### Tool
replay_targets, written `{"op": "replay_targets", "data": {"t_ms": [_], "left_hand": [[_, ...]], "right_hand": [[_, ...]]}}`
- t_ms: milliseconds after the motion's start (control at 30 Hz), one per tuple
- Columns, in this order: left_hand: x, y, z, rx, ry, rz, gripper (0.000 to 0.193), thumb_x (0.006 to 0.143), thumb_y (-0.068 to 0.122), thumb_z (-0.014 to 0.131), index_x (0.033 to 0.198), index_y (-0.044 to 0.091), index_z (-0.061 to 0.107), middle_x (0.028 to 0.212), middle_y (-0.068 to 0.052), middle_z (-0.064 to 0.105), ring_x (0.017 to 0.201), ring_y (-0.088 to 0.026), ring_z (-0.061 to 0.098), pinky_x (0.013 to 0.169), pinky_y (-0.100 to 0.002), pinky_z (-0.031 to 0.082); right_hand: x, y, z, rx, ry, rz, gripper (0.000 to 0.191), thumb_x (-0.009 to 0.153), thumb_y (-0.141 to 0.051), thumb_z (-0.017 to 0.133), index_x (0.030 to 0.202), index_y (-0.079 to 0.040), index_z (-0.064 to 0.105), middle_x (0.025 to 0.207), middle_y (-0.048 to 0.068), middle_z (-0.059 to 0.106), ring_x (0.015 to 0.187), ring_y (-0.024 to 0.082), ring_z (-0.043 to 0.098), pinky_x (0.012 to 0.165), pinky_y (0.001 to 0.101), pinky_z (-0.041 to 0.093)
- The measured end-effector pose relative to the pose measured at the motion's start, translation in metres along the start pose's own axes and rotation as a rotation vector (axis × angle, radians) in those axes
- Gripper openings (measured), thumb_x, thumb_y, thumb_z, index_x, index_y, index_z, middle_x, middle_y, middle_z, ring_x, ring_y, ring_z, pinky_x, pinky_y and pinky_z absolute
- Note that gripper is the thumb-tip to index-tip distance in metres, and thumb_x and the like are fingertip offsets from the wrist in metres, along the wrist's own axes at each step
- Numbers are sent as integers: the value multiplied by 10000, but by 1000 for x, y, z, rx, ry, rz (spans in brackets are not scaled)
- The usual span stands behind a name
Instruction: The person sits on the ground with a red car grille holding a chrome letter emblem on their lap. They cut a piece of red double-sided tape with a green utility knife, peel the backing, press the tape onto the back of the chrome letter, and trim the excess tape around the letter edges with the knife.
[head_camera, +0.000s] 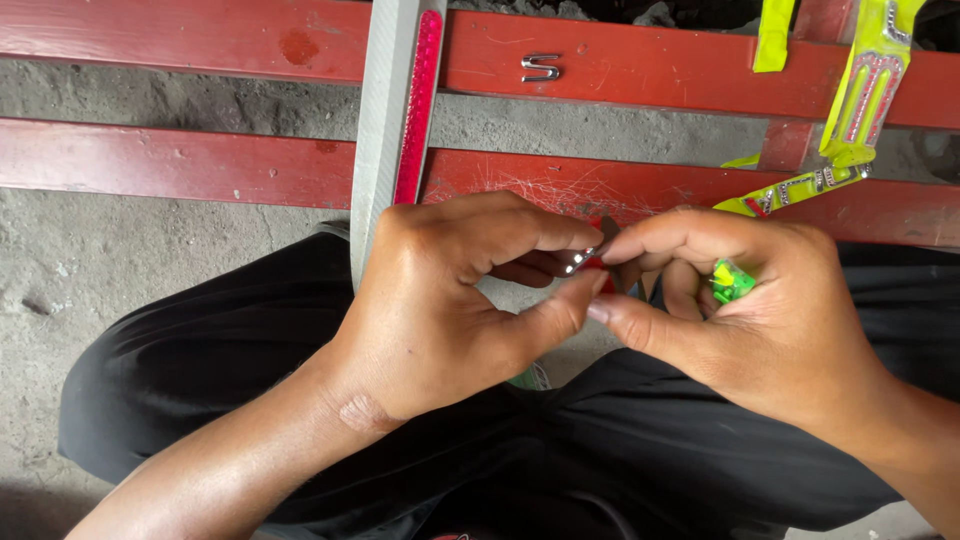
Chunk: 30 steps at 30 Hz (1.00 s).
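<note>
My left hand (450, 300) and my right hand (760, 310) meet fingertip to fingertip over my lap. Between the tips they pinch a small shiny chrome piece with a bit of red (583, 260). Most of that piece is hidden by the fingers. A small bright green scrap (730, 282) is tucked inside the curled fingers of my right hand. Black trousers (250, 350) lie under both hands.
Two red painted bars (200, 165) run across above my hands over rough concrete ground (100, 260). A grey strip with a red reflector (415, 100) lies across them. A chrome letter (540, 68) sits on the upper bar. Yellow-green backing strips with chrome letters (865, 95) lie at the upper right.
</note>
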<state>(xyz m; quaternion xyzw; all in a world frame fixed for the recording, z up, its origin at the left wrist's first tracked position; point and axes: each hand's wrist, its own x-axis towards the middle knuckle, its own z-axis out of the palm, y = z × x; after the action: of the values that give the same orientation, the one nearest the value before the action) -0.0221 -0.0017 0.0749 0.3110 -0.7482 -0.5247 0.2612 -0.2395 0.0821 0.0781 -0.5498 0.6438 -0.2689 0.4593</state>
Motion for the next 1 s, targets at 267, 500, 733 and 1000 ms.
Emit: {"op": "replay_targets", "data": {"t_ms": [267, 500, 733, 1000], "left_hand": [[-2, 7, -9, 133, 16, 135, 164, 850, 0, 795, 998, 19, 727, 938, -107, 753, 856, -219, 774, 725, -297, 637], [1, 12, -4, 259, 58, 90, 174, 905, 47, 820, 1057, 85, 742, 1003, -39, 766, 863, -161, 799, 715, -255, 647], [4, 14, 1, 314, 91, 86, 162, 927, 56, 820, 1060, 80, 730, 1005, -33, 762, 869, -165, 791, 722, -265, 636], [14, 17, -1, 171, 71, 11, 145, 880, 9, 773, 1013, 13, 713, 962, -92, 759, 851, -194, 793, 708, -272, 646]], "right_hand": [[0, -4, 7, 182, 75, -115, 424, 764, -102, 878, 986, -63, 519, 810, -27, 678, 535, -27, 501, 461, 147, 395], [1, -2, 5, 49, 91, -115, 419, 701, -170, 942, 922, -100, 593, 550, -24, 476, 470, 31, 392, 454, 231, 325], [7, 0, 0, 53, 71, -85, 375, 757, -164, 889, 1101, -111, 752, 673, -63, 640, 476, 13, 434, 454, 208, 377], [11, 5, -1, 37, 29, -83, 284, 806, -126, 832, 1072, -57, 758, 841, -29, 740, 532, 35, 437, 470, 202, 385]]}}
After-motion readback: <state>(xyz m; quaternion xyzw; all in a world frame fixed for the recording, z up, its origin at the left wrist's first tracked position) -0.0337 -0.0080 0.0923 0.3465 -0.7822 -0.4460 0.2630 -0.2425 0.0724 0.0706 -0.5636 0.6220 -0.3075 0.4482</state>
